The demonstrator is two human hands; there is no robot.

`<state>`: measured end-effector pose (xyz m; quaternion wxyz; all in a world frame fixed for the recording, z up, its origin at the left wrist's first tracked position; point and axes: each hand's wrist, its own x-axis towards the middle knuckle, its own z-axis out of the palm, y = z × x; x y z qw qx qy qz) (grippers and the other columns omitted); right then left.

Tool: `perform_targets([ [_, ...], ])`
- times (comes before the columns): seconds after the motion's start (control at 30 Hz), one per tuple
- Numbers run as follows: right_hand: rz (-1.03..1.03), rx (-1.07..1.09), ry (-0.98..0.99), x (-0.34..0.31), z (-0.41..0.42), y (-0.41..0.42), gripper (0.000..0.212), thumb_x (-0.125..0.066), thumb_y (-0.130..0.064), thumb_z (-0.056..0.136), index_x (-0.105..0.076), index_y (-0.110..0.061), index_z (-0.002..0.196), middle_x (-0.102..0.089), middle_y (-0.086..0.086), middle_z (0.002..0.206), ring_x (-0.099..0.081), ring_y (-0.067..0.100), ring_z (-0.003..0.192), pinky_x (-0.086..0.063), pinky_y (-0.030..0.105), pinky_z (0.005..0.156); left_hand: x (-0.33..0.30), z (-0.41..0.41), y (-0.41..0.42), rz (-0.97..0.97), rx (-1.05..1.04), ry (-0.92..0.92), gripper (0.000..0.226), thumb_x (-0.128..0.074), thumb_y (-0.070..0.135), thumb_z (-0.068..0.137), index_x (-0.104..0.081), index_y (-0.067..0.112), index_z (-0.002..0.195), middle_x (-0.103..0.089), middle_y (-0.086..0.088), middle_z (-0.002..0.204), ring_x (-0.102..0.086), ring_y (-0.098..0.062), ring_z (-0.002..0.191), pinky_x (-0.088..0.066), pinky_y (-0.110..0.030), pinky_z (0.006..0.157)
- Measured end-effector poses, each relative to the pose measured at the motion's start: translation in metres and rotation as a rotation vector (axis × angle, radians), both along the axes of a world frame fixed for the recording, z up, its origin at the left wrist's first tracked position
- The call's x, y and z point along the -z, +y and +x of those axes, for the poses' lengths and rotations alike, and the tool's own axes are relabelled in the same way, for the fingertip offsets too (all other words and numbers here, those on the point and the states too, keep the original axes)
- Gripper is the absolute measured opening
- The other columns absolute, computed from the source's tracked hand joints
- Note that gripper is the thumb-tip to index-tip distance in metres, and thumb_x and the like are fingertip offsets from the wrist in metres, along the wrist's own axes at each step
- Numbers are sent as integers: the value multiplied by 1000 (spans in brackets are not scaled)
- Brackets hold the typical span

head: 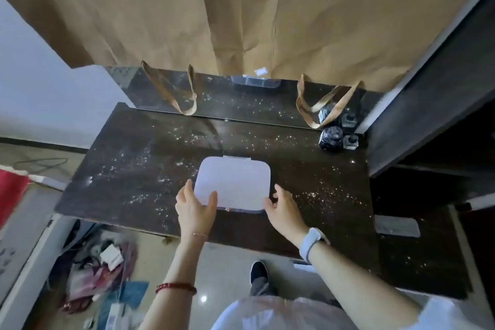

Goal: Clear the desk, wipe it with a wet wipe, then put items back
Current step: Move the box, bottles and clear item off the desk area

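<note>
A white lidded plastic box [235,182] sits on the dark desk [128,169], near its front edge. My left hand [194,209] grips the box's near left corner, thumb on the lid. My right hand [284,209] holds the near right corner, fingers curled against its side. White crumbs and dust are scattered across the desk top. No wet wipe is visible.
Two small dark bottles [331,138] [351,141] stand at the desk's back right, against a mirror [227,99]. Brown paper with two loop handles [171,91] hangs over the mirror. A dark cabinet [434,115] is at the right. Clutter [101,276] lies on the floor at left.
</note>
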<state>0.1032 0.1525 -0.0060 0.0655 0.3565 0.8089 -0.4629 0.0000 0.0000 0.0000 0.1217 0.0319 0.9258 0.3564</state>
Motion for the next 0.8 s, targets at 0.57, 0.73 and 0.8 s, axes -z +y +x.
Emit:
perform_targets([
  [0.57, 172, 269, 207, -16, 57, 38, 41, -57, -19, 88, -47, -12, 127, -43, 5, 94, -50, 19, 79, -43, 26, 75, -22, 28, 73, 120, 207, -50, 82, -80, 23, 63, -34, 7, 128, -41, -12, 119, -35, -28, 113, -31, -36, 98],
  [0.73, 199, 426, 281, -18, 142, 75, 47, -57, -18, 87, -43, -14, 132, -48, 8, 107, -59, 23, 91, -52, 23, 79, -32, 87, 130, 160, 396, -36, 76, -80, 23, 60, -38, 10, 122, -37, -1, 106, -37, -24, 106, -38, -41, 95],
  [0.8, 196, 484, 311, -19, 178, 92, 46, -56, -15, 88, -43, -13, 132, -46, 7, 112, -57, 20, 99, -48, 7, 76, -33, 117, 155, 171, 466, -45, 75, -79, 24, 62, -37, 13, 123, -33, 4, 105, -37, -22, 105, -39, -41, 94],
])
